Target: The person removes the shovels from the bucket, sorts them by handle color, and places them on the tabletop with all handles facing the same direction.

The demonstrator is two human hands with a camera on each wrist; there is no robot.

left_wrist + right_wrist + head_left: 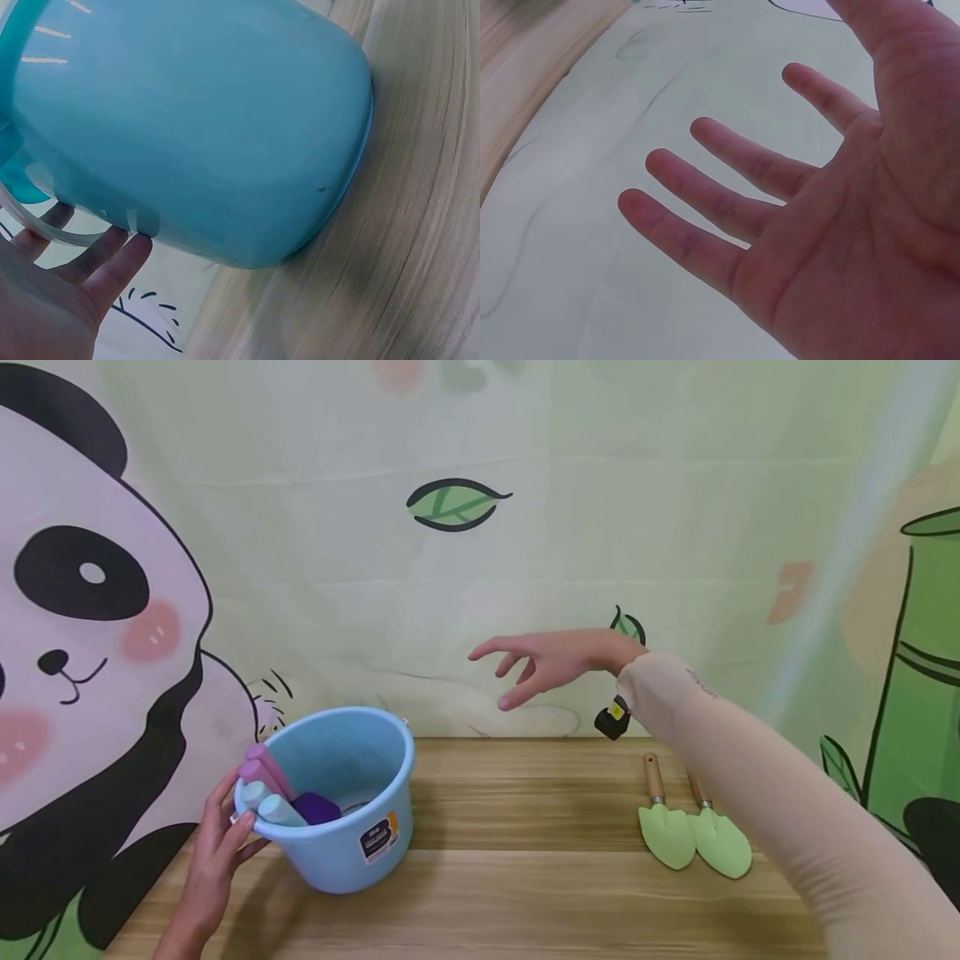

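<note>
A light blue bucket [337, 860] stands at the left of the wooden table, its opening facing up toward me. My left hand [213, 852] holds it at the left side of the rim. In the left wrist view, fingers [120, 274] of that hand touch the bucket's side [202, 127] by the pale bail handle [45, 229]. Inside lean pink handles [262, 768] and light blue handles [277, 808], with a dark purple piece [318, 807] beside them. My right hand [551, 660] is raised in the air right of the bucket, fingers spread and holding nothing.
Two green hand trowels with wooden handles lie side by side on the table: a left trowel [667, 835] and a right trowel [723, 843], below my right forearm. Behind the table [525, 893] hangs a printed cloth [637, 485] with a panda and leaves.
</note>
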